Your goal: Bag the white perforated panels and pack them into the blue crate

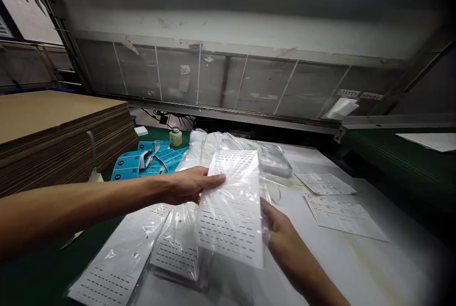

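A clear plastic bag with a white sheet marked by rows of dark dashes is held up over the table, tilted toward me. My left hand grips its left edge, thumb lying on top and fingers hidden beneath. At the right edge, my right hand is closed on the bag's side, its fingertips partly behind the plastic. Below and to the left lie two similar bagged packs, one nearer the middle and one farther left. Behind the held bag, more plastic-wrapped packs are piled.
Stacked cardboard sheets stand at the left. Blue printed labels and a small jar are beside them. Two flat white pieces lie on the white table surface at right. A metal-framed panel overhangs the back.
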Demonstrator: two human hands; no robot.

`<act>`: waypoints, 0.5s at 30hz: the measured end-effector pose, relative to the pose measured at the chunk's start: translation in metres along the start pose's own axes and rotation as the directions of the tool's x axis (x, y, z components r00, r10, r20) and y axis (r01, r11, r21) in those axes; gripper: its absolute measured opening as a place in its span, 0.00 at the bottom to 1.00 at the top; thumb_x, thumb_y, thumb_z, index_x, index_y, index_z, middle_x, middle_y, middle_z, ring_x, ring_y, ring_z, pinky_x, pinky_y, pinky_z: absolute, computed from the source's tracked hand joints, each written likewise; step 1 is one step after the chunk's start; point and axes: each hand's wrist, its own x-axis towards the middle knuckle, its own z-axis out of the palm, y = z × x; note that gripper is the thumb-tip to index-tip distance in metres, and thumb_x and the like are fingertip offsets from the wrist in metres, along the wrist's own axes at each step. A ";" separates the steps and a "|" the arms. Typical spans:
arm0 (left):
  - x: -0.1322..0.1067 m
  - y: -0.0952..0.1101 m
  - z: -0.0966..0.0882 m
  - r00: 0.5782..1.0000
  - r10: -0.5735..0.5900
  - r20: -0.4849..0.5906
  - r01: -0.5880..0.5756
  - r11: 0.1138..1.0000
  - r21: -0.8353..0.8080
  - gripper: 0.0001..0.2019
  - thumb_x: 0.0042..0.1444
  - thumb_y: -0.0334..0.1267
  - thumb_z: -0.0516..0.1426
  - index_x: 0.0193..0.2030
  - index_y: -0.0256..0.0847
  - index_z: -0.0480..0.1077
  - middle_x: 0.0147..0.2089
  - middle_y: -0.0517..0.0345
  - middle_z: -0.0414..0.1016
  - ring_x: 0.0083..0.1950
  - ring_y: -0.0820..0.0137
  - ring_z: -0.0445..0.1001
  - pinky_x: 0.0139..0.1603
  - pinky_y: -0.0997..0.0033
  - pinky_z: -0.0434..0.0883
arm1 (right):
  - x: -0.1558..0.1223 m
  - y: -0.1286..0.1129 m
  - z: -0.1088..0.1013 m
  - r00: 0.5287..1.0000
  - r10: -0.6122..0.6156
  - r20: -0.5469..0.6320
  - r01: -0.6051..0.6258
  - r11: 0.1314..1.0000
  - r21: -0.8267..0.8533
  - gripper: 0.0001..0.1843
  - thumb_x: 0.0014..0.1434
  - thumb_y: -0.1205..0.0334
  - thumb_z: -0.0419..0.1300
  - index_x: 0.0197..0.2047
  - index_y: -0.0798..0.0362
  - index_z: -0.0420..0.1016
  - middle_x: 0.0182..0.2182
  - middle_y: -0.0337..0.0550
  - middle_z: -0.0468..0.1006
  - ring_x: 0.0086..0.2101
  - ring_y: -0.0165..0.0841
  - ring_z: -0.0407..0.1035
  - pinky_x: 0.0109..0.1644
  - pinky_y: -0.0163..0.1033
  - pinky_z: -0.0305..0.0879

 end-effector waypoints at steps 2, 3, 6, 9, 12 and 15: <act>-0.015 -0.007 -0.011 0.991 0.016 -0.132 -0.008 0.998 0.054 0.18 0.51 0.49 0.60 0.37 0.34 0.74 0.41 0.48 0.77 0.40 0.63 0.75 0.43 0.63 0.71 | 0.006 0.001 0.015 0.994 -0.002 0.109 -0.037 0.937 0.348 0.28 0.50 0.68 0.58 0.56 0.47 0.64 0.52 0.45 0.71 0.48 0.43 0.68 0.50 0.47 0.66; -0.021 -0.012 -0.015 0.982 0.030 -0.187 -0.015 0.997 0.079 0.17 0.50 0.49 0.60 0.38 0.35 0.74 0.41 0.48 0.77 0.41 0.61 0.75 0.43 0.62 0.71 | 0.008 0.004 0.023 0.994 -0.001 0.106 -0.048 0.889 0.456 0.30 0.50 0.67 0.58 0.58 0.47 0.62 0.55 0.46 0.68 0.51 0.43 0.67 0.53 0.48 0.64; -0.031 -0.031 -0.020 0.952 0.091 -0.292 -0.049 0.987 0.150 0.20 0.51 0.47 0.60 0.47 0.37 0.71 0.47 0.48 0.76 0.44 0.58 0.75 0.44 0.60 0.71 | 0.017 0.020 0.053 0.990 0.102 -0.094 -0.040 0.858 0.513 0.33 0.53 0.57 0.59 0.61 0.47 0.55 0.57 0.50 0.65 0.52 0.44 0.66 0.54 0.49 0.63; -0.032 -0.049 -0.017 0.905 0.185 -0.384 -0.101 0.968 0.229 0.25 0.54 0.46 0.57 0.56 0.39 0.64 0.53 0.48 0.72 0.50 0.57 0.73 0.47 0.59 0.71 | 0.024 0.040 0.085 0.958 0.107 -0.267 -0.039 0.968 0.249 0.36 0.54 0.51 0.58 0.62 0.49 0.50 0.59 0.52 0.61 0.54 0.45 0.62 0.56 0.50 0.62; -0.034 -0.067 -0.017 0.841 0.224 -0.492 -0.054 0.940 0.336 0.30 0.54 0.47 0.56 0.62 0.40 0.58 0.61 0.47 0.64 0.57 0.55 0.66 0.53 0.58 0.68 | 0.024 0.063 0.109 0.933 -0.019 -0.359 -0.025 0.993 -0.117 0.34 0.54 0.55 0.57 0.62 0.52 0.52 0.61 0.52 0.56 0.60 0.49 0.50 0.63 0.55 0.49; -0.037 -0.088 -0.024 0.745 0.215 -0.632 0.091 0.906 0.414 0.32 0.52 0.51 0.56 0.62 0.44 0.58 0.67 0.48 0.54 0.61 0.51 0.62 0.56 0.52 0.65 | 0.020 0.088 0.123 0.882 -0.110 -0.459 -0.013 0.966 -0.257 0.32 0.55 0.57 0.54 0.62 0.53 0.55 0.64 0.50 0.51 0.63 0.50 0.42 0.64 0.57 0.43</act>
